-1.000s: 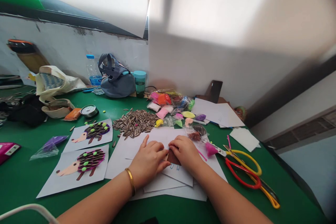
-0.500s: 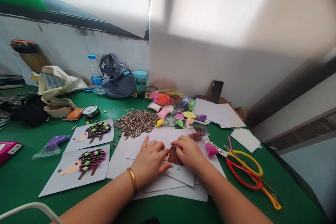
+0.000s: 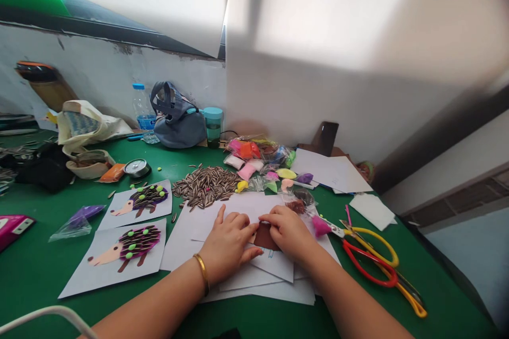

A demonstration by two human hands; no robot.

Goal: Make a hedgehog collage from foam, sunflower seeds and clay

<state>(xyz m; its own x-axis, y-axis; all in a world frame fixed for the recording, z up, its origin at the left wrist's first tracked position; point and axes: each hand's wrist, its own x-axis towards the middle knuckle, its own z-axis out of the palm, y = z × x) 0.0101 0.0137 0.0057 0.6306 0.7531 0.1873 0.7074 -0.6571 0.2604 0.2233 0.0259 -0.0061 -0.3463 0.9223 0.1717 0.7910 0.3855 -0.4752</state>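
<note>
In the head view, the brown piece (image 3: pixel 267 238) lies on paper (image 3: pixel 278 266) between the hands, seemingly longest left to right. The right hand (image 3: pixel 292 233) overlaps its right end; the left hand (image 3: pixel 227 246) is beside its left. I cannot tell either grip. Seeds (image 3: pixel 207 185) lie far-left.

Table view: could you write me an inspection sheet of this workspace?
Surface: green table, partly covered by white paper.
Job's things: brown piece on paper; seeds heaped beyond; two hedgehog pictures at left.
Clutter: scissors at right; colourful packets, blue bag, bottle and cup farther back.
Hands: left hand beside the brown piece; right hand touching it.
Cables: white cord, near left; thin black one behind the cup.
Surroundings: scuffed wall; phone propped upright.
</note>
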